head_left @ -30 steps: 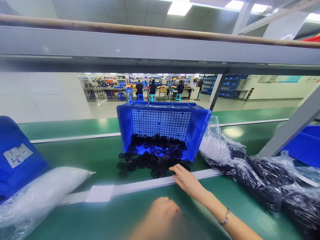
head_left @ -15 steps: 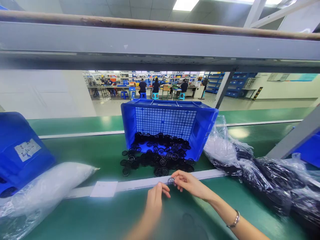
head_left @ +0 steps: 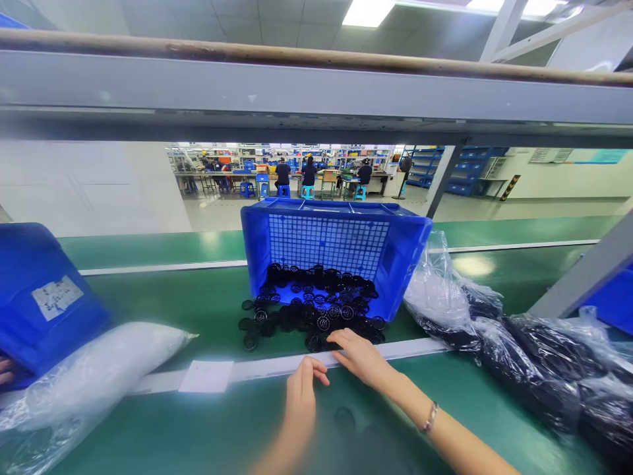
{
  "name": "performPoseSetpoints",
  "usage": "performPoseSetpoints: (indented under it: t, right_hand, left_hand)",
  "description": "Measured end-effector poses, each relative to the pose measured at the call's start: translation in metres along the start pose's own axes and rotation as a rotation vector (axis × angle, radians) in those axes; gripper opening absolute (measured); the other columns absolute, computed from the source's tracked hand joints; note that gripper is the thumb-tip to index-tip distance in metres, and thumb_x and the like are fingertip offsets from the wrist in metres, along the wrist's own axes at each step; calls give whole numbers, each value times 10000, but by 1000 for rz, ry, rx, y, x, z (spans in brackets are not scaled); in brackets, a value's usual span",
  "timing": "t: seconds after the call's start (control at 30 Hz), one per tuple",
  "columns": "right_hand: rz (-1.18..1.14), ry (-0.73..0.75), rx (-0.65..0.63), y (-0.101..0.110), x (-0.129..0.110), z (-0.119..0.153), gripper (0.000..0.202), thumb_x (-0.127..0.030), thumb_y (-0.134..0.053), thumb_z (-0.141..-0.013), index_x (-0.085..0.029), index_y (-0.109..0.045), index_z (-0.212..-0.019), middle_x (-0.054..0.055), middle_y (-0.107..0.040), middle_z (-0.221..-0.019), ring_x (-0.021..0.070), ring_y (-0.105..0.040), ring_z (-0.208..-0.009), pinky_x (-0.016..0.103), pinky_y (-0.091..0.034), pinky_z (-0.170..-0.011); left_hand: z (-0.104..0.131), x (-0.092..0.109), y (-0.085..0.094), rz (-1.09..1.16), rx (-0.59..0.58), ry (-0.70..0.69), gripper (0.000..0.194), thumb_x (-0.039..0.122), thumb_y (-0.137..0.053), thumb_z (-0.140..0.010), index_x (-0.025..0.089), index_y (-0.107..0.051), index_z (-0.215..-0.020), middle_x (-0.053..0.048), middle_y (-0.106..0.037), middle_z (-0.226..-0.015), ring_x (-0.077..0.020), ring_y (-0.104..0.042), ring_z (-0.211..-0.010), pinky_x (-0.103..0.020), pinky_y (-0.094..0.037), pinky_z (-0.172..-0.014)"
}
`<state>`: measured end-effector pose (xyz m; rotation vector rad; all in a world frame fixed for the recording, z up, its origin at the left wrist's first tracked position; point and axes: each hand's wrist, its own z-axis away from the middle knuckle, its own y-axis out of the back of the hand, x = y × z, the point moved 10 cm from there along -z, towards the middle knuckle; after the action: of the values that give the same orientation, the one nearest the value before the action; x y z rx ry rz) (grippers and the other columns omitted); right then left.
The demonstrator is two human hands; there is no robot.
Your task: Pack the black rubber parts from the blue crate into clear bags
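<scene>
A heap of black round spoked discs (head_left: 324, 322) spills from a blue crate (head_left: 411, 264) lying on its side, its opening towards me. My right hand (head_left: 363, 359) is at the heap's front edge, thumb and fingers apart, with no disc visible in it. Just left of it, my left hand (head_left: 302, 389) hovers over the green surface with loosely bent fingers and nothing visible in them. Below both hands shows a blurred dark round shape (head_left: 345, 417), too smeared to tell whether it is a disc.
Clear bags of black parts (head_left: 529, 363) lie at the right. Leftward are a stuffed white plastic bag (head_left: 119, 356), a white card (head_left: 206, 376) and another blue crate (head_left: 44, 290), with another person's hand (head_left: 6, 371) beside it. A shelf beam (head_left: 316, 89) crosses overhead.
My right hand has let go of a disc and moved forward and left to the heap. My left hand has shifted slightly left. Another person's hand has appeared at the left edge.
</scene>
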<state>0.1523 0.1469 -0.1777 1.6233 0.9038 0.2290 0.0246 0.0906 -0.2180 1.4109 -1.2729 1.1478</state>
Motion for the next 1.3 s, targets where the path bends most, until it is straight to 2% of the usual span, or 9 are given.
performPoseSetpoints:
  t: [0.13, 0.27, 0.37, 0.47, 0.6, 0.83, 1.0, 1.13, 1.3]
  right_hand:
    - [54, 32, -20, -16, 4, -16, 176, -171, -509, -924, -191, -622, -1057, 79, -679, -990, 247, -605, -965, 402, -497, -880]
    - [46, -14, 49, -7, 4, -11, 217, -188, -404, -962, -172, -609, -1030, 99, -659, -951, 242, -591, -931, 415, -482, -871]
    - [-165, -170, 54, 3, 17, 8, 249, -247, -357, -992, -189, -582, -1079, 48, -651, -881, 190, -599, -800, 327, -501, -738]
    - [-469, -304, -120, -9, 26, 36, 228, -287, -405, -968, -206, -614, -1006, 1, -629, -792, 150, -578, -674, 251, -466, -592]
    - [-394, -282, -105, -6, 17, 63, 172, -236, -488, -900, -216, -658, -885, 12, -605, -873, 144, -550, -709, 249, -448, -638]
    - [-418, -239, -169, -5, -12, 76, 201, -241, -452, -935, -241, -650, -970, 7, -643, -915, 149, -579, -744, 247, -453, -660]
    - [-162, -336, 49, 31, 55, 63, 197, -310, -438, -943, -223, -613, -965, 32, -635, -894, 188, -605, -786, 314, -477, -724]
    - [20, -468, 189, 49, 117, 60, 220, -365, -525, -884, -224, -554, -1050, 69, -619, -1026, 224, -624, -857, 365, -502, -758]
    - [58, -426, 195, 51, 117, 64, 189, -309, -561, -858, -219, -529, -1022, 70, -605, -1012, 243, -611, -905, 376, -500, -794]
  left_hand:
    - [-1, -2, 1, -17, 9, 8, 530, 483, -217, -1019, 191, -625, -850, -42, -683, -757, -226, -623, -808, -362, -422, -872]
    - [-1, 1, 1, -38, 3, 7, 527, 486, -222, -1018, 189, -625, -851, -43, -682, -760, -223, -625, -809, -348, -431, -856]
    - [1, 7, -4, -64, -34, -23, 525, 486, -232, -1017, 184, -627, -845, -48, -669, -760, -211, -615, -784, -330, -438, -821]
    - [4, 17, -15, -108, -117, -87, 531, 486, -241, -1014, 180, -633, -831, -61, -655, -763, -206, -603, -769, -317, -443, -778]
    - [7, 24, -25, -154, -200, -138, 508, 458, -258, -1017, 177, -637, -830, -75, -654, -804, -208, -607, -804, -316, -447, -778]
    - [11, 28, -33, -213, -291, -147, 498, 430, -258, -1021, 185, -677, -911, -85, -690, -898, -213, -629, -865, -327, -470, -814]
    - [30, 41, -60, -292, -577, -275, 553, 441, -207, -1023, 237, -721, -1023, -73, -741, -1053, -222, -647, -1025, -354, -437, -957]
    - [39, 49, -70, -343, -671, -371, 616, 485, -177, -1014, 246, -743, -974, -75, -764, -922, -221, -674, -879, -346, -467, -869]
    - [32, 44, -65, -345, -621, -289, 667, 502, -160, -1010, 217, -753, -899, -93, -746, -861, -223, -657, -839, -347, -453, -843]
